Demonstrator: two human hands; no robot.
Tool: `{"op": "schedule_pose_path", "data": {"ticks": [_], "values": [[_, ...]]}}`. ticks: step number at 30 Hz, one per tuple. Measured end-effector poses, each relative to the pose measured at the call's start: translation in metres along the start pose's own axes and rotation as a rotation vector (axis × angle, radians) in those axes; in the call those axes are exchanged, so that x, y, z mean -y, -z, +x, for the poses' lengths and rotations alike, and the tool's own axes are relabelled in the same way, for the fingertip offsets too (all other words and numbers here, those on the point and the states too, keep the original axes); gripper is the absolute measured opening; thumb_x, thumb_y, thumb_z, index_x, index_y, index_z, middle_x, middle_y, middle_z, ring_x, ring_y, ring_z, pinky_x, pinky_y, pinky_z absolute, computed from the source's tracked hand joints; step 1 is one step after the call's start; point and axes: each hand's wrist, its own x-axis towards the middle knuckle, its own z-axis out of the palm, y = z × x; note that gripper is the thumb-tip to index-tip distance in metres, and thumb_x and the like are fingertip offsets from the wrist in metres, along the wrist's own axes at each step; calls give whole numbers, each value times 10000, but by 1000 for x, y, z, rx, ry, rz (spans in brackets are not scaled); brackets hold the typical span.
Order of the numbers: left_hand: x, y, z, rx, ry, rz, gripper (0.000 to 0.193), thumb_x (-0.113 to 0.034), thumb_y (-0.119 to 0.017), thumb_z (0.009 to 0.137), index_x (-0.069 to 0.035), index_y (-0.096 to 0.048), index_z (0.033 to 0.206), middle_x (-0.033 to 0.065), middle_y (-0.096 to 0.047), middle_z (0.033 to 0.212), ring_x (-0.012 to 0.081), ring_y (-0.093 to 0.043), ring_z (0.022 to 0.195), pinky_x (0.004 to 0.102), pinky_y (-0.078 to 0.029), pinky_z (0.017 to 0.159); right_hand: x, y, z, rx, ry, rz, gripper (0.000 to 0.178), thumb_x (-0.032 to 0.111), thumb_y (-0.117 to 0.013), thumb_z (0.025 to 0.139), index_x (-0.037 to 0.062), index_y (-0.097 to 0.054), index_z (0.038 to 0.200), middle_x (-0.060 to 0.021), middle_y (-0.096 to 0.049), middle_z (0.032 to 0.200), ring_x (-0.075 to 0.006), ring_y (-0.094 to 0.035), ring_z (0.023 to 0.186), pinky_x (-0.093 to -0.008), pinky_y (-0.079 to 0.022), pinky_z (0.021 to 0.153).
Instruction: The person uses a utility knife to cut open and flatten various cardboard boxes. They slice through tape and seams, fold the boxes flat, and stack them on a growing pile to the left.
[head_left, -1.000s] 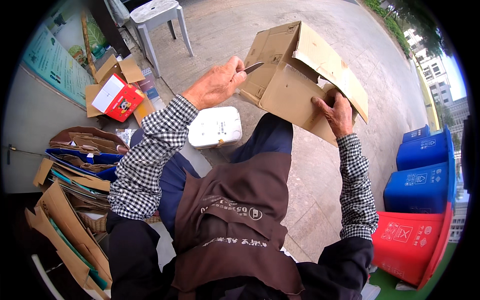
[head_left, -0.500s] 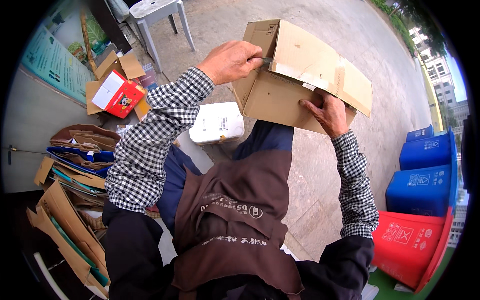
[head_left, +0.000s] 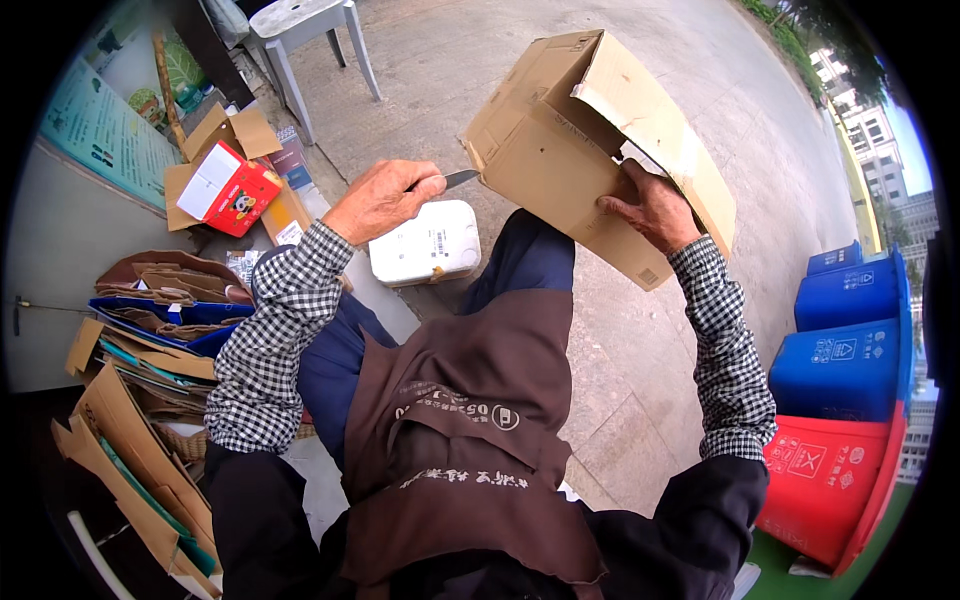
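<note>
My left hand (head_left: 388,198) is closed around the handle of a knife (head_left: 461,178). The blade points right, its tip at the near left corner of a brown cardboard box (head_left: 560,150). My right hand (head_left: 655,208) grips that box by the edge of its side panel, the thumb outside and the fingers hidden inside the opening. One long flap (head_left: 655,115) stands partly lifted, with a dark gap beneath it. The box is tilted and held up above my knee.
A white lidded box (head_left: 425,243) sits below my left hand. Flattened cardboard (head_left: 150,420) is stacked at left, near a red carton (head_left: 240,190) in an open box. A grey stool (head_left: 300,22) stands far left; blue bins (head_left: 835,365) and a red bin (head_left: 825,480) line the right.
My left hand has drawn the knife left and down, away from the flap's seam to the box's near left corner. The box has tilted, and the gap under its flap is wider.
</note>
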Motion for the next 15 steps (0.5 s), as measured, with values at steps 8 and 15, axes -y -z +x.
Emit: {"op": "schedule_pose_path", "data": {"ticks": [8,15], "values": [[42,-57,-29,-110,116,-213,476,-384,-488,1042,40,-699,995,136,-624,737,201,-584,704,352,-456,675,-16,-7,1,57,-113,612,469,232,-750,905,-40,-603,1258,-137,-725,1058,-194,-685,983,-329,-526,938],[6,-113,-31,-127,107,-502,537,-449,-421,1054,17,-682,997,82,-589,759,189,-563,727,338,-454,704,-54,7,16,-377,-407,901,446,192,-808,855,-50,-648,1193,-139,-740,1032,-180,-718,891,-308,-596,788]]}}
